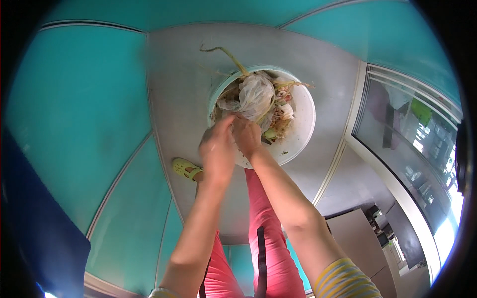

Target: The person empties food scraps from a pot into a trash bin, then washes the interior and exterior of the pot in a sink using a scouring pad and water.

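A round white bin (pixel 303 123) stands on the floor in front of me, part filled with food scraps and other refuse (pixel 281 111). On top lies a translucent plastic bag (pixel 257 91), its lower end at my fingers. My right hand (pixel 247 132) pinches that end with curled fingers. My left hand (pixel 218 143), blurred, is right beside it, its fingertips meeting the right hand's; whether it grips the bag cannot be told. A long pale green stalk (pixel 233 57) sticks out over the bin's far rim.
Teal cabinet panels (pixel 85 89) stand to the left and beyond the grey floor (pixel 179 74). A glass sliding door (pixel 402 123) in a white frame is at right. A yellow-green clog (pixel 184 167) shows left of the bin; a dark blue surface (pixel 41 223) is at lower left.
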Demonstrator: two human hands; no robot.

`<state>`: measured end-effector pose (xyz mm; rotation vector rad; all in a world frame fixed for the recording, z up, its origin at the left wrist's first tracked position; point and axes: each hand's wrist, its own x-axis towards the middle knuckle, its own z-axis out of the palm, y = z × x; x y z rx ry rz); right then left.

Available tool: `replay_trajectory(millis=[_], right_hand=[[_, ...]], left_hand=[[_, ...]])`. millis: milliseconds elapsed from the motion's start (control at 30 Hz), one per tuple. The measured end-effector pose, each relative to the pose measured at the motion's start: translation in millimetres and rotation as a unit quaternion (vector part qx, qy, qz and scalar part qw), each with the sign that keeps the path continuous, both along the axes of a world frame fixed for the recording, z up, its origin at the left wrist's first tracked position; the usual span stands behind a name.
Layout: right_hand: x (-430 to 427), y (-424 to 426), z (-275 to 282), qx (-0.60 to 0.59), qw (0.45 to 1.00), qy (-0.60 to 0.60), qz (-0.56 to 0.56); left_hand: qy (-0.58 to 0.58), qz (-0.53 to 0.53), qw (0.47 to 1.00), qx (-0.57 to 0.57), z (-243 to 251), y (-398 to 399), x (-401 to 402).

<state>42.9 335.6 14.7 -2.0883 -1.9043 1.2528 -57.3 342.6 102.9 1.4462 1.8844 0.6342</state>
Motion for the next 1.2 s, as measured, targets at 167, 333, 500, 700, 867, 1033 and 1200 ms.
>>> replay_trajectory(millis=[167,333,500,700,867,1033,1200], right_hand=[[39,-20,49,0.005,0.992,0.041,-0.117],[127,-41,130,-0.146,0.984,-0.101,-0.013],[131,-12,191,-0.154,0.972,-0.122,0.126],[60,14,303,-0.005,0.937,0.326,-0.125],[-7,51,438,0.108,0.955,0.276,0.006],[-115,43,534,0.235,0.903,0.264,0.244],[-227,28,585,0.199,0.869,0.219,0.397]], left_hand=[[0.010,0.071,0.975,-0.212,77,-94,-85],[0.134,-0.085,0.954,-0.253,131,-171,-121],[0.074,-0.118,0.973,-0.182,214,-159,-91],[-0.040,-0.064,0.994,-0.079,397,-109,-112],[0.114,0.159,0.962,0.189,482,-133,-189],[0.211,0.430,0.863,0.159,506,-248,-270],[0.047,0.641,0.764,0.050,488,-320,-346]])
